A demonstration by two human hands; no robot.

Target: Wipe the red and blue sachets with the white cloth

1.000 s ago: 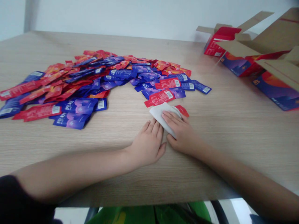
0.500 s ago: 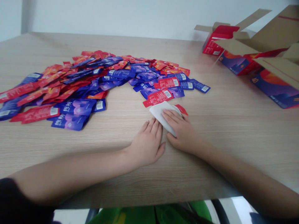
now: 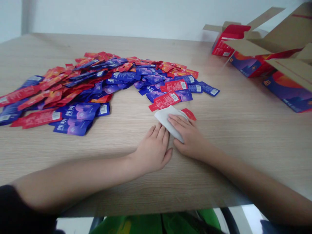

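Note:
A folded white cloth (image 3: pixel 167 121) lies under the fingers of my right hand (image 3: pixel 186 135), which presses it down and grips its edge near the thumb. A red sachet (image 3: pixel 188 114) is mostly covered by the cloth; only its end shows past my fingers. My left hand (image 3: pixel 154 147) rests palm down on the table, fingers stretched out. Its fingertips touch or sit just below the cloth's left edge; what is beneath them is hidden. Just beyond the cloth, another red sachet (image 3: pixel 163 101) lies face down with its barcode showing.
A wide heap of red and blue sachets (image 3: pixel 83 81) spreads across the left and middle of the wooden table (image 3: pixel 243 146). Several opened cardboard boxes (image 3: pixel 290 91) with raised flaps stand at the right. A pale wall (image 3: pixel 122 16) rises behind the table.
The cloth's left tip has shifted very slightly left under my right hand. My left hand stays almost where it was.

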